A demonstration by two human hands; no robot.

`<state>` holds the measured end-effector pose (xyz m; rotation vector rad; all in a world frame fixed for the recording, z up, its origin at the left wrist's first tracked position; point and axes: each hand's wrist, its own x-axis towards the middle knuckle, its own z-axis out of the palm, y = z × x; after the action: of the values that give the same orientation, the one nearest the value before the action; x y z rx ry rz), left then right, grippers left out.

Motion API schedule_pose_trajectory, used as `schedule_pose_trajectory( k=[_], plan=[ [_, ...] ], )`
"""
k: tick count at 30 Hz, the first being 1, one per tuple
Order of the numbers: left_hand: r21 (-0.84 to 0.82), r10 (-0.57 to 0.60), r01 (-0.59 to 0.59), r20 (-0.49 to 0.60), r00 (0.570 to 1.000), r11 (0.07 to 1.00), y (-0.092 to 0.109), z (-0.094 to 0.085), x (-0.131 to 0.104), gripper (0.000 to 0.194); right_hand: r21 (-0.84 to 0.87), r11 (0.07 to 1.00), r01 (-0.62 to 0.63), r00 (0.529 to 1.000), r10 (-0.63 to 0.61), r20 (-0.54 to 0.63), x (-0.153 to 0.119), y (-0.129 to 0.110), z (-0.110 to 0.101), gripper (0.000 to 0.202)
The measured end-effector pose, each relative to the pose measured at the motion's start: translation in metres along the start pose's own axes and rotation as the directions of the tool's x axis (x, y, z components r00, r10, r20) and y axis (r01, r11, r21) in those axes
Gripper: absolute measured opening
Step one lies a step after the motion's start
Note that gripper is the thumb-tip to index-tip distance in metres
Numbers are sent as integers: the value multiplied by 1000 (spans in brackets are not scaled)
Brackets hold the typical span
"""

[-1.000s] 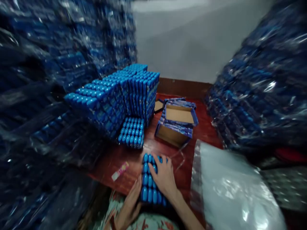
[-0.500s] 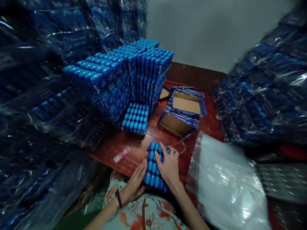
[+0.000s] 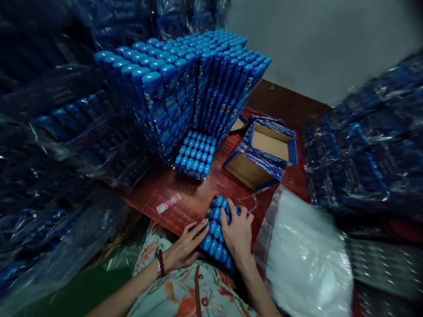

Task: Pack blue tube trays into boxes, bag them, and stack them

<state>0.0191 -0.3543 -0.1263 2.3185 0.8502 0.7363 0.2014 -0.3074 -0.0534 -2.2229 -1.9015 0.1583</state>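
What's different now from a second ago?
The left hand now touches the blue pack's left side with spread fingers, which earlier lay closer together. The right hand stays on top; neither let go. The camera turned; the tall blue stack, open boxes and translucent plastic stayed put.

No words or digits I can read. Barcode labels (image 3: pixel 148 100) on the stacked blue packs (image 3: pixel 170 105), digits too small; pale side print blurred. Pink-and-yellow strip (image 3: pixel 169 203) on the reddish surface (image 3: pixel 193 193): printed, wording indistinct. Pack I'm handling (image 3: pixel 213 227): nothing legible.
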Motion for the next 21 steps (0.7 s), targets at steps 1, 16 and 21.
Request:
schedule_pose_trajectory(
  k=[1,16,21],
  plan=[
    [24,-8,7,28,1000,1000,0,-1,0,75,-32,999,-19,999,20,45,0,-1,0,52],
    [146,-13,20,-50,999,989,9,-14,36,74,408,913,6,989,56,-140,28,12,11,51],
    [103,-12,21,-88,996,994,5,-11,33,69,498,750,-436,764,601,-235,56,71,9,76]
  ],
)
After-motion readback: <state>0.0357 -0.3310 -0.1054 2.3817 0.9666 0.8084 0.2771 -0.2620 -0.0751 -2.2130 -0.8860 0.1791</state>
